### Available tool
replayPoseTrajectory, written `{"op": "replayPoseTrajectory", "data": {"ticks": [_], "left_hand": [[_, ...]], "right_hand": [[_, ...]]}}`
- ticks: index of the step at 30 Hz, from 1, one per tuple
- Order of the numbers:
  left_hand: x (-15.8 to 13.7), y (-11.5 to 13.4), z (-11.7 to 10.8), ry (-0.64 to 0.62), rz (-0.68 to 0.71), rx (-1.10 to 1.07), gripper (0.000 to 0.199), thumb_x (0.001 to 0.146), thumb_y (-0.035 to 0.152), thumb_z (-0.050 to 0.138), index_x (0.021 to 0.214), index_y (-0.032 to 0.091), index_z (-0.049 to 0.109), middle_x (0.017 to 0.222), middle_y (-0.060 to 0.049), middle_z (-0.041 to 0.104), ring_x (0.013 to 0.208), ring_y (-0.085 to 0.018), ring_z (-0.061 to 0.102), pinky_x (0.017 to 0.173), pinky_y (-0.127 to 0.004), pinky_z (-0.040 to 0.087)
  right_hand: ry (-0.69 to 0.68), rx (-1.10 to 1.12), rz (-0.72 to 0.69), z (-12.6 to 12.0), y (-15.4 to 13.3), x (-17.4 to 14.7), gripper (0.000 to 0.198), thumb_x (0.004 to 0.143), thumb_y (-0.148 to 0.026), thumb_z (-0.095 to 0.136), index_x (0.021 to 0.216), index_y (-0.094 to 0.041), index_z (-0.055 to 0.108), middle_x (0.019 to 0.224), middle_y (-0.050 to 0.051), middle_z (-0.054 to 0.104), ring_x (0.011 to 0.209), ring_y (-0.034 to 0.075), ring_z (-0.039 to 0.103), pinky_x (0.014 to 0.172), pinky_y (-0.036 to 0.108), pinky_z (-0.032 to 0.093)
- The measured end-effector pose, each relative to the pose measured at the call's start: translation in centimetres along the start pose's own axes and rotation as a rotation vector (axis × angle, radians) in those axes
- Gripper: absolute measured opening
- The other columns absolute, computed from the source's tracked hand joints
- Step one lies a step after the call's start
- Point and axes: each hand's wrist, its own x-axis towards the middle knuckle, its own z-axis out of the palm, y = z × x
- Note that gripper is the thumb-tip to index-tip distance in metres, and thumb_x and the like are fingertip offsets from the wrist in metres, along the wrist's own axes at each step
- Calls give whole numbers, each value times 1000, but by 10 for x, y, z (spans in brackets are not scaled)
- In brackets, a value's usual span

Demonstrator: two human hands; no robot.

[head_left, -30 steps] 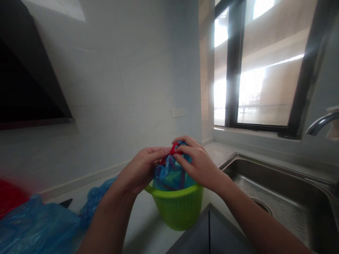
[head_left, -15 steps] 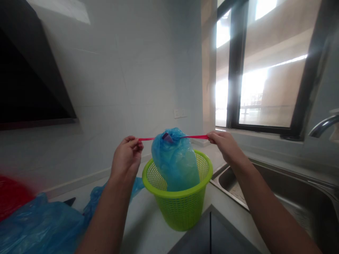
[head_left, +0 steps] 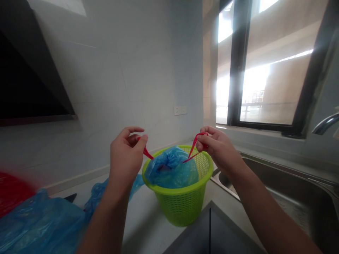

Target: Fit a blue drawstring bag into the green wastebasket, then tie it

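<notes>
A blue drawstring garbage bag (head_left: 172, 173) sits bunched inside a green plastic basket (head_left: 182, 208), its gathered top near the rim. My left hand (head_left: 128, 150), left of the basket, pinches one end of the red drawstring (head_left: 148, 153), which slants down to the bag. On the other side my right hand (head_left: 215, 144) holds a loop of the red drawstring (head_left: 193, 146) between thumb and fingers. Both strings hang somewhat slack. A dark patch shows at the bag's gathered mouth; what it is, I cannot make out.
More blue plastic bags (head_left: 45, 225) lie on the counter at the left, beside a blurred red bag (head_left: 13, 194). A steel sink (head_left: 280, 197) with a faucet (head_left: 325, 123) is at the right. A dark range hood (head_left: 31, 70) juts out at upper left.
The bag has sunk lower into the basket. The drawstrings, stretched taut sideways before, now slope down with slack, and the right one forms a loop. My left hand's fingers have shifted.
</notes>
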Motion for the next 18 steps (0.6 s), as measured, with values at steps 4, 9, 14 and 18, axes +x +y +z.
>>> {"op": "replayPoseTrajectory", "data": {"ticks": [4,9,14,18], "left_hand": [[-20,22,1,-116,-34,100,21,80,33,73,98,23,69,53,6,51,40,-10,39,39,-22,28],[-31,36,3,-297,-296,-246,27,76,36,78,96,21,66,55,3,58,41,-11,47,40,-21,34],[-39,42,6,-578,-400,-529,28,80,40,75,95,16,69,87,-11,72,78,-22,70,68,-31,57],[-47,45,14,-528,-340,-560,41,76,29,79,114,21,66,99,-9,74,91,-23,71,85,-36,57]], "right_hand": [[-74,-30,20,8,-1,-6,17,86,-30,65,96,-20,57,85,2,74,49,8,53,51,25,46],[-83,-120,-65,19,-5,-17,18,93,-35,58,106,-22,59,112,6,73,59,11,64,58,28,54],[-106,-267,-253,33,-8,-30,24,99,-33,51,116,-25,66,120,7,70,108,21,67,92,38,55],[-174,-384,-338,36,-5,-31,30,102,-34,45,120,-28,69,130,4,67,131,23,54,112,43,43]]}}
